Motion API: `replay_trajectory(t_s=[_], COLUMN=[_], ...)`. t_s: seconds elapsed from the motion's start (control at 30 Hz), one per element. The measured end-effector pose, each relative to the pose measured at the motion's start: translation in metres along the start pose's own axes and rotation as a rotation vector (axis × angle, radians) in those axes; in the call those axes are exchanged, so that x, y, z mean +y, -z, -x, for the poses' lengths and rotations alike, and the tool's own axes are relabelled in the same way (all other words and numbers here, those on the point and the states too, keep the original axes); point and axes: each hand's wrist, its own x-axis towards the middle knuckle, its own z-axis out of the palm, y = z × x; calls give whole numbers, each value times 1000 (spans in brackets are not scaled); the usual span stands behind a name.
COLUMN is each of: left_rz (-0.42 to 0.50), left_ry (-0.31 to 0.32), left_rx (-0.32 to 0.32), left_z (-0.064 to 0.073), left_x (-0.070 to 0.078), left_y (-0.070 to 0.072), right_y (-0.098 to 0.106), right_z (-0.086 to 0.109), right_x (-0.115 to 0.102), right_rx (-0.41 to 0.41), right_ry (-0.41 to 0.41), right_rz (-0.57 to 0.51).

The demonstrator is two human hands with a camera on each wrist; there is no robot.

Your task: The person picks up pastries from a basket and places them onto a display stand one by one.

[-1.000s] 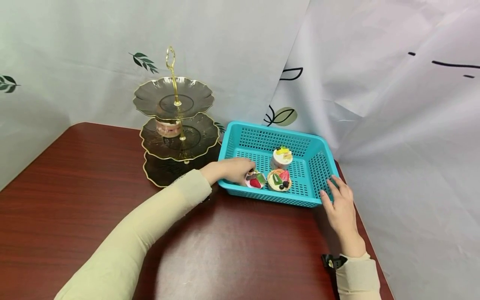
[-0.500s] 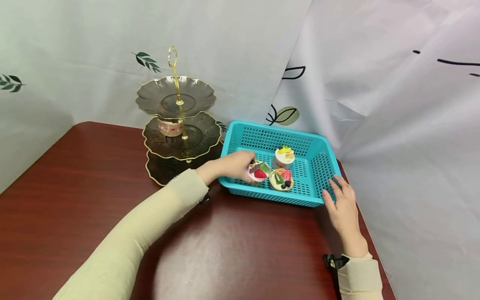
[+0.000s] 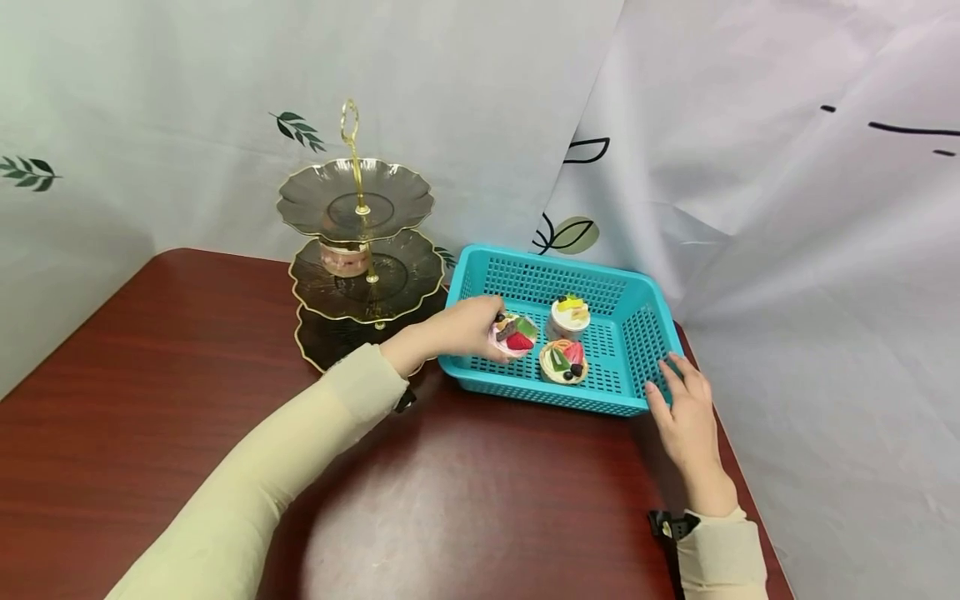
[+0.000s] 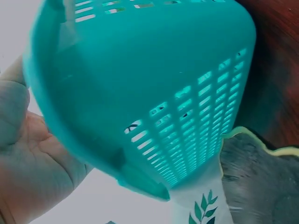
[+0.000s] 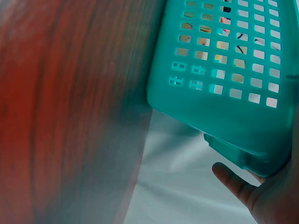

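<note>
The left hand [image 3: 467,327] grips a dessert cup [image 3: 517,336] at the left end of a turquoise basket [image 3: 647,293], some fingers hidden; red, green and brown pieces top it. The right hand [image 3: 686,408] spreads its fingers by the right corner, contact unclear. Inside sit a fruit tart [image 3: 558,373] and white-topped cup [image 3: 566,318]. A tiered stand [image 3: 393,196] partly hides a layered dessert [image 3: 345,262].

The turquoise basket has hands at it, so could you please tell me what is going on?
A person's left hand grips a fruit-topped dessert at the left end of the basket. The right hand is at its near right corner. A fruit tart and a yellow-topped cup sit inside, and another cup stands on the middle plate of the tiered stand.
</note>
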Motion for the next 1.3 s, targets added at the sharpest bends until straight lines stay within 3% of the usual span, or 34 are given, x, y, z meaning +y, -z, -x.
replay_trajectory(t_s=[0.23,0.73,1.13,1.3], left_rz=[-1,-3,-2,3], left_ry=[46,76,145,203], left_rx=[61,167,303,346], left_z=[14,46,71,78], left_x=[3,4,1,-4], left_y=[9,27,46,57], right_y=[-1,0,1,1], right_z=[0,-1,-1,-1], right_x=[1,1,0,-1], right_rx=[3,2,9,16], right_ry=[6,6,14,17], right_rz=[-4,-2,-10,-17])
